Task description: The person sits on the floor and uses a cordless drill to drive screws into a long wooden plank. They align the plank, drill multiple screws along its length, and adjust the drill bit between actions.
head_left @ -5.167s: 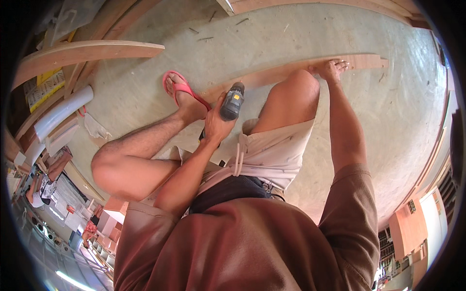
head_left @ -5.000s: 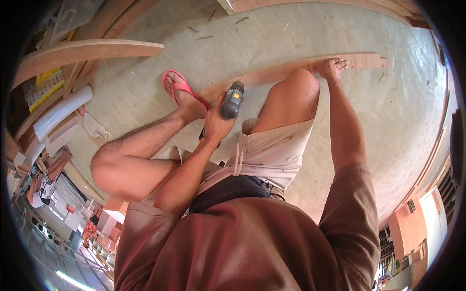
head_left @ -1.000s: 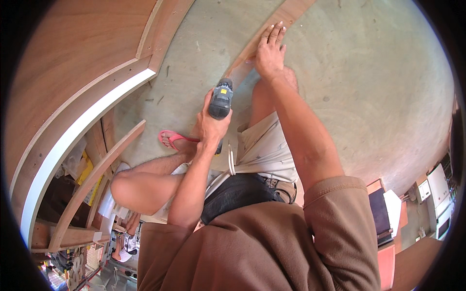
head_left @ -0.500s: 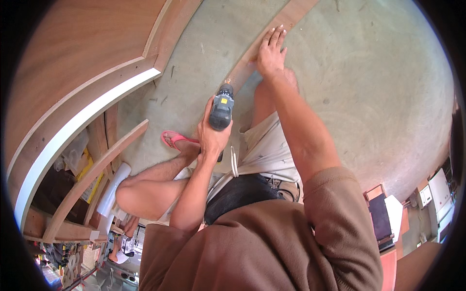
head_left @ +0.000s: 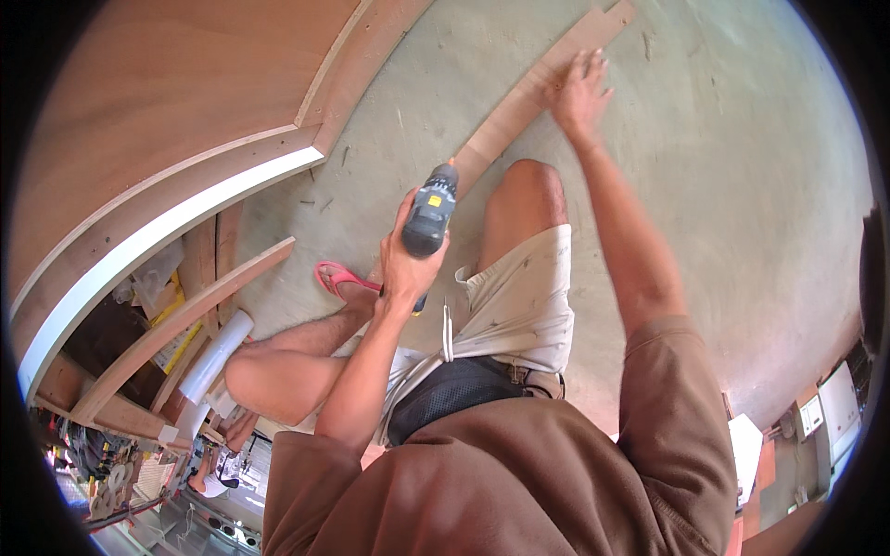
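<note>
Crouching over a long wooden strip (head_left: 519, 107), right hand (head_left: 579, 88) presses it flat, fingers spread; left hand (head_left: 408, 264) clamps a cordless drill (head_left: 428, 215) just above it, not yet touching.

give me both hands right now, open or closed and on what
Left hand: closed around the cordless drill.
Right hand: open, pressed flat on the wooden strip.

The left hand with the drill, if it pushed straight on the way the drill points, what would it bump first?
Most likely the wooden strip on the floor. The left hand holds the drill with its tip aimed at that strip, just short of it. The right hand presses the strip farther along. Depth is hard to judge.
</note>
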`<action>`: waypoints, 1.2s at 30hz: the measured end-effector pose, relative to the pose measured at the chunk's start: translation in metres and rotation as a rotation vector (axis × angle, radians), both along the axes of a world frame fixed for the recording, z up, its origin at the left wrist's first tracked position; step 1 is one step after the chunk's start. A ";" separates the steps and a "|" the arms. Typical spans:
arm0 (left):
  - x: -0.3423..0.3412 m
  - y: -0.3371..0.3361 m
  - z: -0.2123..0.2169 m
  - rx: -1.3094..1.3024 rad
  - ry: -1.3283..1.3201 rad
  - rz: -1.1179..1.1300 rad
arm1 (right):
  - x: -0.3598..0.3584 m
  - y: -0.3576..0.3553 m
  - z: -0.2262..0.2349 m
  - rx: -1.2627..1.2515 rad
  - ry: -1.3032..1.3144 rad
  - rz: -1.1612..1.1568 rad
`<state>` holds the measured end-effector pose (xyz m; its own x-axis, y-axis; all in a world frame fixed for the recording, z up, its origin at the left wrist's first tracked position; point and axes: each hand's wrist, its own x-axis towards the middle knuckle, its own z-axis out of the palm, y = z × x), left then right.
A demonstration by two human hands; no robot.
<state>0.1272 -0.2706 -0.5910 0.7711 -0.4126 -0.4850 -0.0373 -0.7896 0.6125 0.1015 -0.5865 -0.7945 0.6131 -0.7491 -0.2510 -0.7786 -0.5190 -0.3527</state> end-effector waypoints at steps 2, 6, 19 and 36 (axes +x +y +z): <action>0.004 -0.022 -0.006 -0.032 0.021 -0.017 | 0.005 -0.051 -0.003 -0.079 0.016 0.011; 0.008 -0.056 -0.025 -0.108 0.015 -0.070 | 0.015 -0.098 -0.017 -0.032 0.059 0.040; 0.011 -0.095 -0.072 -0.191 -0.083 -0.200 | 0.031 -0.097 0.006 0.080 0.254 0.008; 0.010 -0.094 -0.078 -0.185 -0.107 -0.187 | 0.025 -0.111 -0.014 0.081 0.215 0.036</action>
<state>0.1371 -0.3645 -0.6689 0.7163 -0.6263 -0.3078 -0.2441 -0.6381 0.7303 0.1268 -0.6971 -0.8088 0.5653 -0.6996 -0.4371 -0.8216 -0.5248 -0.2226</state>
